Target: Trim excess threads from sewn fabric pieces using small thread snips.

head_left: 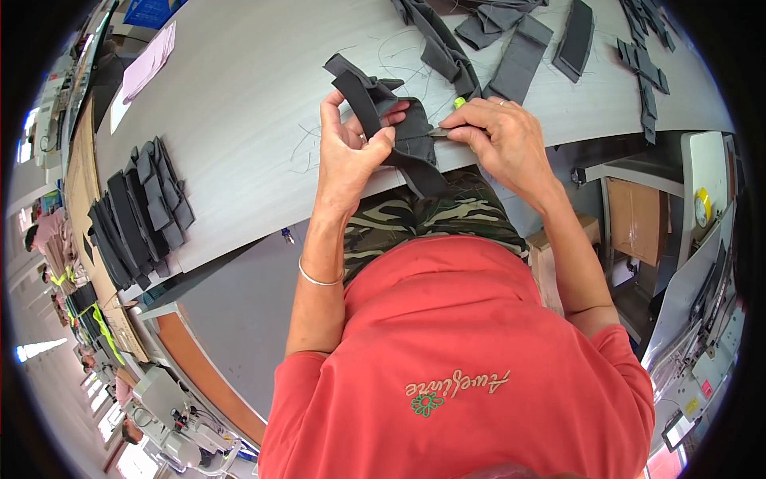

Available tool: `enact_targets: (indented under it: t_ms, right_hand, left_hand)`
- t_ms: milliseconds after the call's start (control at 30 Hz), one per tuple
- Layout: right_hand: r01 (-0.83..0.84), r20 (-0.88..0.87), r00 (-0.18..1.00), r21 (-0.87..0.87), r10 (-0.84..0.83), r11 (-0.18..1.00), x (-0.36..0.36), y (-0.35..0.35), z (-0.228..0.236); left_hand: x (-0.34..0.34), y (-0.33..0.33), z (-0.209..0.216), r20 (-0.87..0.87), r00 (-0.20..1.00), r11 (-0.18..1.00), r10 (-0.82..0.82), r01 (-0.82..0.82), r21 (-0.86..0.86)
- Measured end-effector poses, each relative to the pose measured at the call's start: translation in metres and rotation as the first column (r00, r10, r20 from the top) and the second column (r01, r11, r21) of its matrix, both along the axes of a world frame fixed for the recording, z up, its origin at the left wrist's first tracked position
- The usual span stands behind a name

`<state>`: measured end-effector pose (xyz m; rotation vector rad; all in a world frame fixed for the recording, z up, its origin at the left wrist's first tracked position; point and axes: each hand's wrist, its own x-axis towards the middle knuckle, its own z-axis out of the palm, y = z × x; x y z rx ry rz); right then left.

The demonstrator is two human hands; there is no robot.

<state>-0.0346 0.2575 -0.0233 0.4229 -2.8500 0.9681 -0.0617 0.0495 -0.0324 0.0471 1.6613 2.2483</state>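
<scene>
My left hand (351, 148) is closed on a dark grey fabric piece (413, 124), its thumb in front and fingers behind. The sewn strips of the piece hang over the table's near edge, and a stitched seam shows across it. My right hand (503, 140) pinches a small pointed metal tool (437, 132), whose tip touches or nearly touches the right edge of the fabric. A yellow-green bit (459, 102) shows above the right fingers; whether it belongs to the tool I cannot tell. Loose threads (307, 152) lie on the table around the left hand.
Several dark grey fabric strips (519, 60) lie on the far side of the pale table (239, 104). A row of stacked strips (136, 207) sits at the left edge, pink sheets (150, 62) beyond it. Below the table at right is a cardboard box (634, 219). Other people work far left.
</scene>
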Motion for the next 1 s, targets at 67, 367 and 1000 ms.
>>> enact_targets:
  t_ms: [67,367,1000]
  right_hand:
    - [0.067,0.100,0.993,-0.117,-0.055,0.991,0.0020,-0.0003,-0.0064]
    - [0.078,0.099,0.993,-0.124,-0.066,0.989,0.0051,-0.0035,-0.0042]
    - [0.062,0.002,0.998,-0.117,-0.063,0.991,0.0068,0.0024,-0.0019]
  left_hand:
    - [0.0003,0.0003,-0.0025,0.002,1.000,1.000,-0.005,0.005,0.005]
    - [0.0041,0.0039,0.0001,-0.022,1.000,0.999,0.021,-0.022,-0.029]
    - [0.0018,0.0033,-0.0038,-0.014,1.000,1.000,0.011,-0.012,-0.017]
